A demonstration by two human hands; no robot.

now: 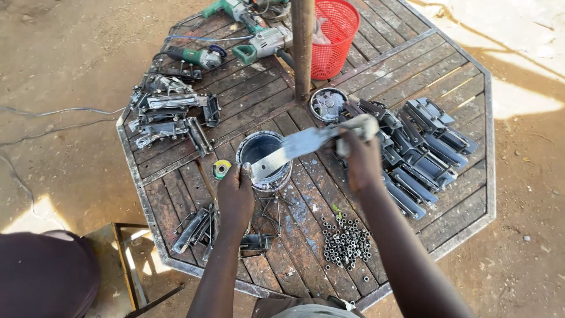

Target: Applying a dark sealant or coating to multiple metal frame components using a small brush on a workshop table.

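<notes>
My left hand point(236, 191) grips the near end of a flat silver-painted metal strip point(294, 147) that slants over an open paint tin point(263, 160). My right hand point(360, 154) presses a pale rag point(360, 125) against the far end of the strip, fingers closed around it. The tin stands near the middle of an octagonal wooden table point(412, 65). Its loose lid point(328, 104) lies behind, smeared with silver paint.
Painted metal brackets point(421, 147) lie in rows at the right, unpainted ones point(168, 115) at the left. A heap of small nuts point(346, 241) sits near me. A post point(302, 47), red basket point(335, 35) and power tools point(235, 41) stand at the back.
</notes>
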